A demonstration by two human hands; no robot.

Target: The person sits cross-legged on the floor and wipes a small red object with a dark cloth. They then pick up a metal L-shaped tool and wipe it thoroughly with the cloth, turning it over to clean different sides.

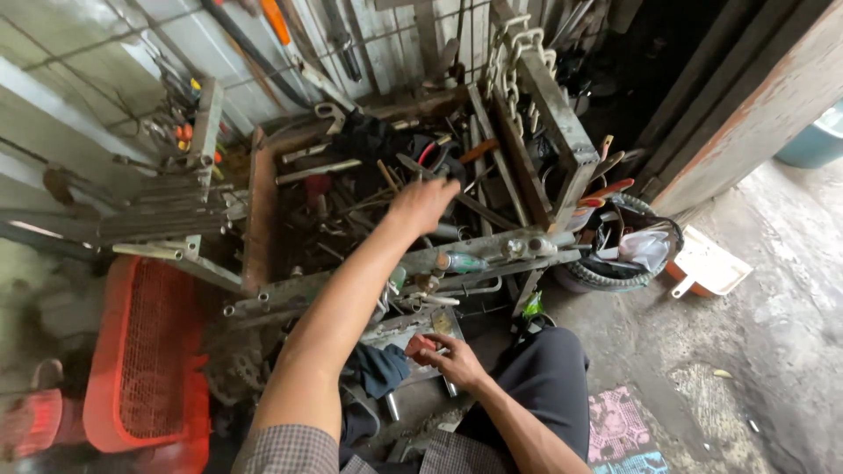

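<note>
My left hand (423, 204) reaches forward over a rusty metal tool box (257, 219) crammed with wrenches, pliers and screwdrivers. Its fingers curl down among the tools, and what they grasp is hidden. My right hand (450, 358) stays close to my knee, closed on a small reddish object (419, 348) beside a flat metal tray (399, 332). A dark blue rag (379, 367) lies just left of that hand.
A red mesh crate (145, 351) stands at the left. Metal bars and an angle-iron frame with a hanging chain (514, 66) rise behind the box. A tyre-rimmed bucket (625, 254) of tools and an orange-white dustpan (709, 263) sit right on the concrete floor.
</note>
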